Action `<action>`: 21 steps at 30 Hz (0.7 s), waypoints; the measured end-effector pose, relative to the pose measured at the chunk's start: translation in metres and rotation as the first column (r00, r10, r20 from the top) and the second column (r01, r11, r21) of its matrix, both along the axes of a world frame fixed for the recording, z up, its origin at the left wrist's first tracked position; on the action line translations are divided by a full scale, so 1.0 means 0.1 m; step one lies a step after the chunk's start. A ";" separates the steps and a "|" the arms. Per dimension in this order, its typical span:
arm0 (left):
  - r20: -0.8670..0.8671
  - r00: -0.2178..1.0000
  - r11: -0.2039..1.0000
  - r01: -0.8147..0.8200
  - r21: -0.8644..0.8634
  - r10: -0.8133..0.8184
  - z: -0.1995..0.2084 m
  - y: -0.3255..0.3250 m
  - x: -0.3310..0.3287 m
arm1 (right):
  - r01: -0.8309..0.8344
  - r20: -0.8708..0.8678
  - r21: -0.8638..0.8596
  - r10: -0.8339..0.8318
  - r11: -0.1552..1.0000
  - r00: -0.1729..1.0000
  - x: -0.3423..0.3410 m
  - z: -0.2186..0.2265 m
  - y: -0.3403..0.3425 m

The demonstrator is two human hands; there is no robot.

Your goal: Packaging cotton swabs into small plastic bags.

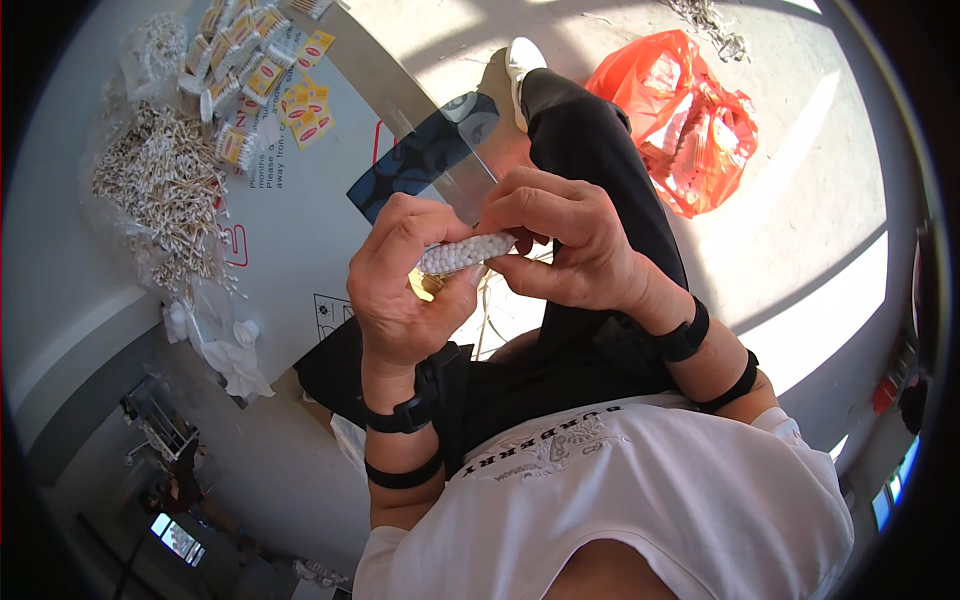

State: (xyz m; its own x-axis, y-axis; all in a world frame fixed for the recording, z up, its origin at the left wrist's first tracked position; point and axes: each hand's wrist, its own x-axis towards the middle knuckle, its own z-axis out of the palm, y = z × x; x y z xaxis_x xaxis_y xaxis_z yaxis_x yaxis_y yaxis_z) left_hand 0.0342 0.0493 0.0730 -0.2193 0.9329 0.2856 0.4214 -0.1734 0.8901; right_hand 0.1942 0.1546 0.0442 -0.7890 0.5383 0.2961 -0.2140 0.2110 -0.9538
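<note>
Between my two hands is a tight bundle of cotton swabs (466,252), its white tips facing up in a flattened oval. My left hand (405,275) wraps round the left end, with the thumb pressed along the near side. On the right end, my right hand (565,240) pinches with thumb and fingers. A bit of yellow, perhaps packaging, shows under the bundle beside my left thumb; its shape is mostly hidden. Both hands are over my lap, near the table's edge.
On the white table (300,230) at left lies a heap of loose cotton swabs (165,190) in clear plastic. Several packed swab bundles (240,60) with yellow labels sit behind it. An orange-red plastic bag (680,120) stands on the floor at far right. My knee is close by.
</note>
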 end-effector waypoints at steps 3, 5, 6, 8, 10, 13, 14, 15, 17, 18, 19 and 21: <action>-0.008 1.000 0.999 0.002 -0.045 -0.002 0.00 0.00 0.04 | 0.036 -0.008 0.019 -0.036 0.999 0.999 -0.01 -0.01 -0.01; -0.081 0.995 0.998 -0.058 -0.002 0.058 -0.02 0.02 0.07 | 0.054 0.003 0.076 -0.055 0.996 0.998 -0.02 -0.01 -0.02; -0.081 0.995 0.998 -0.059 -0.003 0.059 -0.03 0.02 0.07 | 0.053 0.003 0.075 -0.054 0.996 0.999 -0.03 -0.03 -0.03; -0.108 0.994 1.000 -0.028 0.012 0.029 -0.03 0.03 0.09 | 0.065 -0.022 0.113 -0.063 0.991 0.998 -0.02 -0.05 -0.04; -0.115 0.993 0.999 -0.032 0.017 0.033 -0.06 0.03 0.08 | 0.059 -0.009 0.097 -0.058 0.994 0.998 0.00 -0.07 -0.03; -0.068 0.997 0.999 -0.033 0.006 0.033 -0.06 0.01 0.02 | 0.042 0.011 0.053 -0.043 0.998 0.999 0.01 -0.05 -0.01; -0.013 1.000 1.000 -0.028 -0.007 0.028 -0.05 0.00 0.00 | 0.033 0.019 0.027 -0.034 0.999 0.999 0.01 -0.04 -0.01; -0.014 0.999 1.000 -0.029 -0.008 0.029 -0.05 -0.01 -0.03 | 0.032 0.018 0.027 -0.033 0.999 0.999 0.01 -0.05 0.00; -0.044 0.999 1.000 -0.025 -0.015 0.024 -0.06 -0.02 -0.06 | 0.028 0.009 0.053 -0.029 0.998 1.000 0.01 -0.05 0.02; -0.043 0.999 1.000 -0.025 -0.014 0.024 -0.06 -0.02 -0.06 | 0.029 0.010 0.054 -0.029 0.998 1.000 0.01 -0.03 0.02; -0.049 0.998 0.999 -0.035 -0.006 0.034 -0.07 -0.02 -0.07 | 0.028 0.016 0.054 -0.029 0.998 0.999 0.00 -0.01 0.02; -0.054 0.998 0.999 -0.045 0.002 0.045 -0.08 -0.02 -0.07 | 0.028 0.022 0.054 -0.029 0.998 0.999 0.00 -0.02 0.03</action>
State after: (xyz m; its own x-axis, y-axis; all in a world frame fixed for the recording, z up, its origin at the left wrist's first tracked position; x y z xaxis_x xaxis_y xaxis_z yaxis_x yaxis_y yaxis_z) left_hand 0.0275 0.0470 0.0651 -0.2454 0.9221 0.2991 0.4762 -0.1540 0.8658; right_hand 0.1940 0.1572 0.0417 -0.7805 0.5444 0.3071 -0.1852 0.2678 -0.9455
